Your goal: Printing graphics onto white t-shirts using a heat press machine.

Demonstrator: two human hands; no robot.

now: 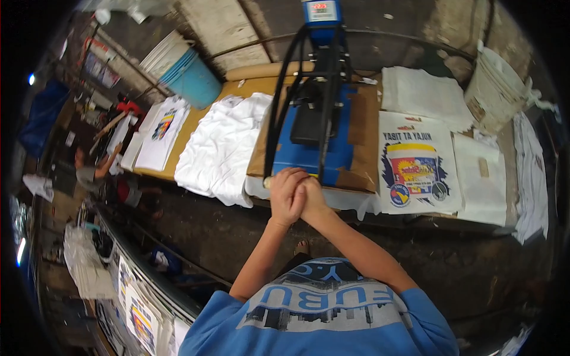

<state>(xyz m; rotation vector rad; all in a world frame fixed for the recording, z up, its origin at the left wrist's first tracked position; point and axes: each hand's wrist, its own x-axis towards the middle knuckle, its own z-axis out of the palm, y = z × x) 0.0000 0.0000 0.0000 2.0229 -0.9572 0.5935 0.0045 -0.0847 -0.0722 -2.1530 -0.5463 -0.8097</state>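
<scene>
A blue heat press with a black lever frame stands on the table before me, a lit display box at its top. Its handle lies low, across the near edge. My left hand and my right hand are closed over this handle, pressed together with fingers overlapping. Brown cardboard surrounds the blue plate, and pale sheet material hangs out below the near edge. Whatever lies under the plate is hidden. Left of the press is a pile of white shirts.
Right of the press lie a colourful printed sheet, a stack of white sheets and a white bucket. Blue and white buckets stand at the far left, near a printed white shirt. Another person is further left.
</scene>
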